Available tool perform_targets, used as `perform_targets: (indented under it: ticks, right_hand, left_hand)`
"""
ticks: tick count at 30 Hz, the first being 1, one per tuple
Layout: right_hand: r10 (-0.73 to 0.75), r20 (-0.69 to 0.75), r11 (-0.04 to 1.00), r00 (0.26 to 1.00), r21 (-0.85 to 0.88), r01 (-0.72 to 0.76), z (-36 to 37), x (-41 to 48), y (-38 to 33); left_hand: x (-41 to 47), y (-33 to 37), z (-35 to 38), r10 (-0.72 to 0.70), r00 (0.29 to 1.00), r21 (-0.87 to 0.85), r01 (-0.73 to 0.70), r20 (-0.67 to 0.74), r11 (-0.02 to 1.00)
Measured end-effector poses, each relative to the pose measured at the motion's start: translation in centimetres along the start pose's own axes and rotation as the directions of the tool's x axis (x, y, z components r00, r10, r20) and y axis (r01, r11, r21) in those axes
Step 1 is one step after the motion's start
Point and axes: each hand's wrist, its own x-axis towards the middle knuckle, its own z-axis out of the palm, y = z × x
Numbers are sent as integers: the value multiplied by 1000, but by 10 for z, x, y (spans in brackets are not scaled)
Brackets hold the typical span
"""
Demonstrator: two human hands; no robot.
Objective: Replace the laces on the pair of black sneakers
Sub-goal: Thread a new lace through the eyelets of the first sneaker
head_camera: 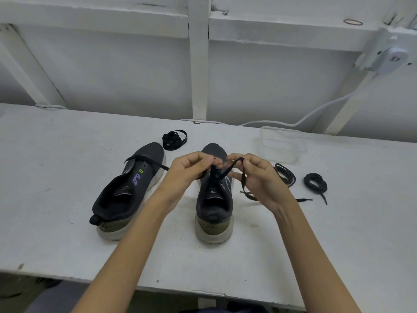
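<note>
Two bare forearms [126,245] reach in from the near edge, and both hands meet above the right sneaker [214,199]. The left hand [191,170] has its fingers curled tight, the tips pinching a flat black lace [228,169] just over the eyelets. The right hand [255,177] is curled too, thumb and forefinger nipping the same lace a little further along. The loose end drops past its palm and trails onto the white painted tabletop [67,143] to the right.

The right sneaker is dark knit fabric with an olive heel and a thick pale sole. It stands upright, heel toward the person, toe pointing straight away. The left sneaker [128,188], apart on the left, lies on a diagonal, heel near-left and toe far-right, with one lace strand across its front eyelets. A coiled black lace [174,137] sits beyond the toes. A loose lace [284,175] and another coil [314,181] lie to the right.
</note>
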Motion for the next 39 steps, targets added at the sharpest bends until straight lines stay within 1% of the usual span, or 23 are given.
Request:
perform_targets:
  ticks: [2, 4, 9, 13, 16, 18, 21, 23, 26, 28, 30, 32, 34, 37, 39]
  right_hand:
    - [6, 2, 996, 1000, 84, -6, 7, 7, 2]
    - [16, -16, 993, 1000, 115, -14, 13, 11, 0]
    - [8, -50, 999, 999, 40, -6, 23, 14, -6]
    - [-10, -48, 1000, 999, 18, 10, 28, 16, -5]
    - [-29, -70, 999, 997, 22, 31, 30, 18, -4]
    - [-45, -92, 999, 995, -15, 44, 31, 17, -4]
    - [-54, -90, 997, 994, -60, 49, 31, 17, -5]
    - [-51, -88, 995, 995, -87, 43, 30, 17, -6]
    - [-61, -79, 986, 995, -160, 48, 28, 17, -9]
    - [-52, -66, 975, 996, -218, 37, 26, 16, -12]
    - [-45, -59, 960, 997, -280, 27, 24, 16, -15]
    - [-44, -71, 943, 997, -331, 18, 23, 16, -17]
    - [-39, -116, 934, 993, -357, -4, 25, 17, -19]
    - [-22, -215, 946, 976, -322, -49, 26, 20, -20]
    - [-11, -225, 941, 974, -331, -66, 26, 20, -21]
  left_hand:
    - [2, 2, 4, -15, 998, -79, 10, -62, 997]
    - [4, 5, 7, -23, 995, -130, 10, -99, 992]
    - [5, 14, 5, 27, 999, -259, -33, -26, 965]
    - [8, 14, 8, 8, 994, -295, -39, -107, 955]
    - [10, 11, 13, -4, 982, -276, -50, -190, 960]
    - [12, 8, 15, -13, 979, -284, -47, -206, 958]
    - [13, 6, 15, -9, 988, -306, -38, -153, 951]
    - [14, 6, 14, 3, 995, -285, -32, -100, 958]
    - [15, 4, 13, 3, 998, -199, -14, -57, 980]
    - [16, 2, 12, -7, 999, -120, 1, -48, 993]
    - [16, 1, 11, -15, 999, -86, 11, -46, 996]
    - [17, 0, 10, -23, 998, -107, 18, -50, 994]
    - [17, 0, 11, -23, 998, -135, 15, -52, 991]
    - [17, 1, 12, -25, 998, -186, 14, -53, 982]
    - [17, 2, 11, -39, 998, -203, 29, -45, 979]
